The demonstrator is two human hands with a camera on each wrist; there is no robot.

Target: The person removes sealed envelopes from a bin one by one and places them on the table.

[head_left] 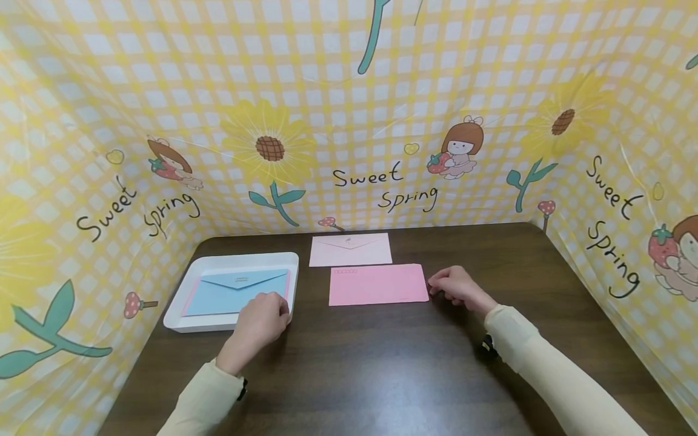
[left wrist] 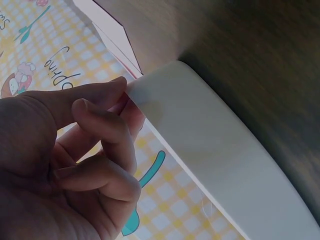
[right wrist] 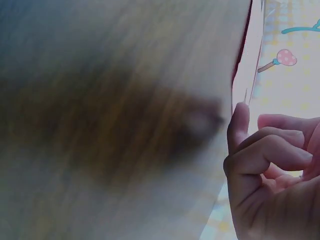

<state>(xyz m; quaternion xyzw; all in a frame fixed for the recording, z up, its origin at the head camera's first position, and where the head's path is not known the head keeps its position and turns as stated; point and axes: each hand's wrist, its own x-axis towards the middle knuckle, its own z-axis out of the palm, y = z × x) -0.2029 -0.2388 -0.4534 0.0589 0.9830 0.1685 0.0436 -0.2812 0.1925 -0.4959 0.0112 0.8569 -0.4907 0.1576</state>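
My left hand (head_left: 262, 324) is at the near right corner of a white tray (head_left: 229, 260). Thumb and forefinger pinch the tray's rim in the left wrist view, with the other fingers curled. Inside the tray lies a light blue envelope (head_left: 234, 298), flap side up, on top of something pink that shows at both sides. My right hand (head_left: 457, 286) is at the right edge of a pink envelope (head_left: 376, 286) lying flat on the table. Its fingertips appear to pinch that edge; the far fingertip is hidden in the right wrist view.
Behind the pink envelope lies a pale pink envelope (head_left: 349, 254) with its flap up, near the back edge of the dark wooden table (head_left: 371, 363). Yellow checked cloth (head_left: 349, 121) rises around the back and both sides.
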